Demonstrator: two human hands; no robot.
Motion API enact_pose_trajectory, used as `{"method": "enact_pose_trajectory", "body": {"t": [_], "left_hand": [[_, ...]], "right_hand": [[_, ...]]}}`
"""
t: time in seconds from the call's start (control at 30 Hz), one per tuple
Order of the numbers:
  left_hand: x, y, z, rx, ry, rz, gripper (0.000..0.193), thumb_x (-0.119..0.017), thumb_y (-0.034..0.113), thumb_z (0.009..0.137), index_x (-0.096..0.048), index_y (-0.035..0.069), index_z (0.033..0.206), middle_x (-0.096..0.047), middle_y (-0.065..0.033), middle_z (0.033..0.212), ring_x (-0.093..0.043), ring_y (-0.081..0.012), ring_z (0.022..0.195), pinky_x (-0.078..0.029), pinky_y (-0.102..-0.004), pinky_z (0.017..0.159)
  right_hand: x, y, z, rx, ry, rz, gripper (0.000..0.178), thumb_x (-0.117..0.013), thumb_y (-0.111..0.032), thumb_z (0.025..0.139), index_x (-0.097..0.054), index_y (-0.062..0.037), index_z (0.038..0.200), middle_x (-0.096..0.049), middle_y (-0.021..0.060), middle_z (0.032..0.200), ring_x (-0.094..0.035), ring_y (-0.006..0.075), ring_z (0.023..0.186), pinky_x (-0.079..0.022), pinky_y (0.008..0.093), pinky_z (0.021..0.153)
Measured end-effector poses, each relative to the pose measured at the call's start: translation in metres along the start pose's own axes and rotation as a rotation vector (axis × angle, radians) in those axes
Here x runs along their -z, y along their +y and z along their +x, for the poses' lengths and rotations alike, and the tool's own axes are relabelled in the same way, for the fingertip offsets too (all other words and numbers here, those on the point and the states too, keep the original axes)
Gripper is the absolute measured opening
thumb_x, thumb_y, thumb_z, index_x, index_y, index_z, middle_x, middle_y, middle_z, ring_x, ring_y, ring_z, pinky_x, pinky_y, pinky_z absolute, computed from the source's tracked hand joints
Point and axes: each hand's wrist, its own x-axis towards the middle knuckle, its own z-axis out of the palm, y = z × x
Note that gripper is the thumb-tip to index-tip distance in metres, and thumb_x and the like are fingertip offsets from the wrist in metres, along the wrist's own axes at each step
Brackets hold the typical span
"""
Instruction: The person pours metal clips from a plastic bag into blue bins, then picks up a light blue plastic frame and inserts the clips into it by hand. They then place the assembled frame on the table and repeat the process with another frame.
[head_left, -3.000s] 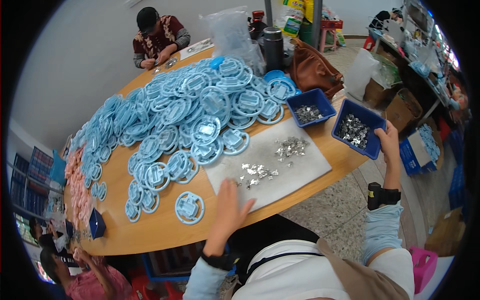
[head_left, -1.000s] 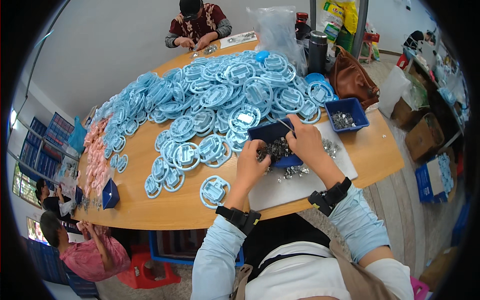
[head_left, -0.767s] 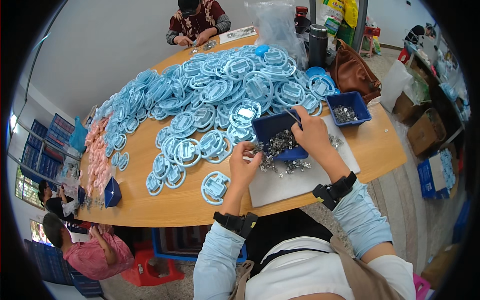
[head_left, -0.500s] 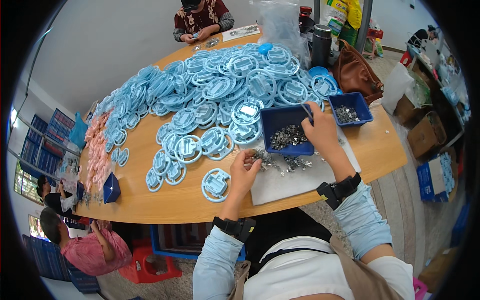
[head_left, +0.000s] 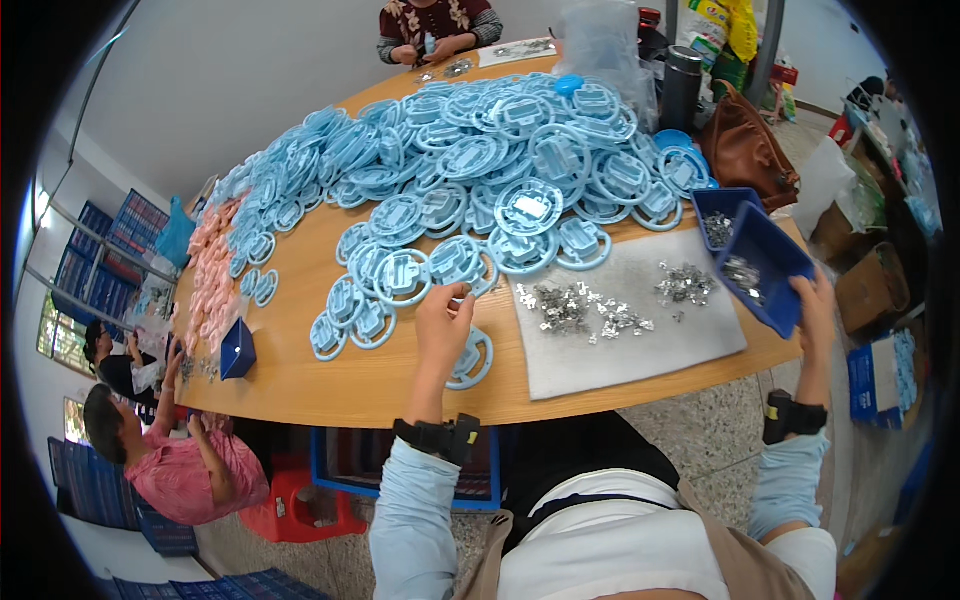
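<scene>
At the right edge of the table, my right hand (head_left: 816,305) grips the rim of a dark blue plastic bin (head_left: 778,248). The bin is tilted, with small metal pieces inside, and overlaps a second blue bin (head_left: 712,200) that also holds metal pieces. Loose silvery metal clips (head_left: 562,308) lie in several piles on a pale grey mat (head_left: 650,355). Left of the mat, my left hand (head_left: 443,322) hovers with curled fingers over a light blue plastic ring part (head_left: 478,362), partly hiding it. Whatever its fingertips hold, if anything, cannot be made out.
A big heap of light blue ring parts (head_left: 470,155) covers the middle of the table, with pink parts (head_left: 212,275) to its left. A dark flask (head_left: 682,88) and a brown bag (head_left: 745,145) stand behind. Co-workers sit at the far side and left.
My right hand has carried the blue bin off the mat to the right, uncovering the clip piles. My left hand has left the clips and moved left over the ring part.
</scene>
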Motion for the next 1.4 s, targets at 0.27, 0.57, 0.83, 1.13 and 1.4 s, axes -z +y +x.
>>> {"method": "enact_pose_trajectory", "body": {"t": [0.27, 0.57, 0.83, 1.13, 1.4], "left_hand": [[-0.022, -0.006, 0.037, -0.203, -0.328, 0.487, 0.014, -0.055, 0.007, 0.076, -0.058, 0.001, 0.089, -0.056, -0.0172, 0.089, -0.055, -0.0362, 0.081, -0.045, -0.043, 0.07], [-0.034, 0.016, 0.026, -0.215, -0.252, 0.198, 0.012, -0.059, 0.007, 0.077, -0.06, -0.002, 0.084, -0.061, -0.0138, 0.076, -0.059, -0.0227, 0.065, -0.046, -0.03, 0.058], [-0.067, 0.053, 0.045, -0.387, -0.242, 0.273, 0.014, -0.058, 0.01, 0.076, -0.063, 0.006, 0.088, -0.055, -0.0119, 0.08, -0.058, -0.0285, 0.072, -0.047, -0.0373, 0.061], [-0.088, 0.031, 0.066, -0.547, -0.276, 0.554, 0.011, -0.061, 0.014, 0.073, -0.06, 0.009, 0.083, -0.05, -0.0087, 0.083, -0.057, -0.0282, 0.067, -0.047, -0.0384, 0.058], [-0.056, 0.051, 0.065, -0.387, -0.119, 0.048, 0.005, -0.061, 0.006, 0.072, -0.061, 0.004, 0.076, -0.059, -0.0097, 0.072, -0.058, -0.0206, 0.061, -0.045, -0.0303, 0.055]], "right_hand": [[0.079, 0.071, 0.008, -0.056, 0.371, -0.021, 0.022, -0.053, -0.008, 0.074, -0.053, -0.0018, 0.095, -0.051, -0.0005, 0.062, -0.044, 0.0059, 0.039, -0.027, 0.0184, 0.031], [0.075, 0.077, 0.015, -0.171, 0.443, -0.096, 0.013, -0.056, -0.015, 0.074, -0.046, -0.0081, 0.073, -0.04, -0.0024, 0.05, -0.035, 0.0069, 0.031, -0.022, 0.0213, 0.028], [0.065, 0.063, 0.014, -0.197, 0.372, -0.097, 0.028, -0.061, -0.028, 0.08, -0.053, -0.003, 0.09, -0.044, -0.001, 0.056, -0.033, 0.0032, 0.036, -0.021, 0.0203, 0.032], [0.053, 0.038, -0.021, 0.062, 0.544, -0.228, 0.057, -0.059, -0.022, 0.083, -0.035, -0.0007, 0.13, -0.044, -0.003, 0.061, -0.036, 0.0019, 0.05, -0.027, 0.0172, 0.046], [-0.018, -0.006, -0.063, 0.242, 0.2, -0.071, 0.033, -0.055, -0.008, 0.084, -0.051, -0.001, 0.116, -0.046, -0.0049, 0.065, -0.04, 0.0005, 0.06, -0.031, 0.0151, 0.056]]}}
